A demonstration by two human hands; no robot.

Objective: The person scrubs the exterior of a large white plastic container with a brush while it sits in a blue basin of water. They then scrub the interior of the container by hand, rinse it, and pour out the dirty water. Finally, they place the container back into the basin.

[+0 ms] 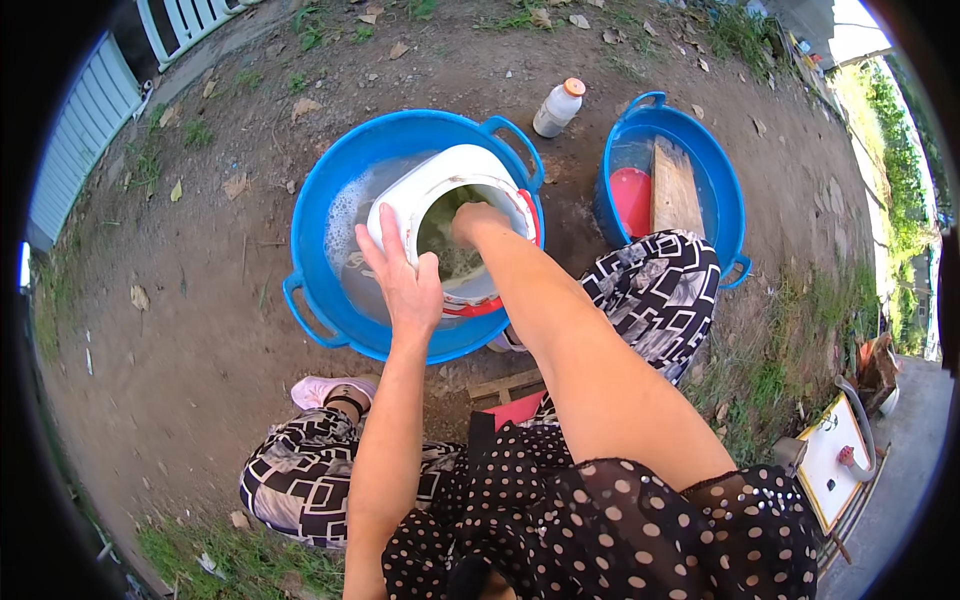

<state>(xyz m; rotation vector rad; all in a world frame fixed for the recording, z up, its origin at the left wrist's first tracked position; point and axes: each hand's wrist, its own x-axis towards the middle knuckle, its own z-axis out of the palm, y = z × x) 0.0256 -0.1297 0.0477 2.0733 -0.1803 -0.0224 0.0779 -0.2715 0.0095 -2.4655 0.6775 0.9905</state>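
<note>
A large blue plastic tub (311, 217) with sudsy water stands on the ground before me. In it rests a white plastic container (465, 161) with a wide round opening and red parts at its rim, tilted towards me. My left hand (405, 281) holds the container's left side, thumb at the rim and fingers spread on the outer wall. My right hand (480, 223) reaches through the opening; its fingers are partly hidden, and whether they hold anything cannot be seen. Murky greenish water (454, 259) shows inside the container.
A smaller blue tub (731, 180) at the right holds water, a wooden board (673, 187) and a pinkish-red round object (631, 199). Between the tubs' far sides stands a white bottle with an orange cap (558, 109). My knees and a pink shoe (330, 391) are near the large tub.
</note>
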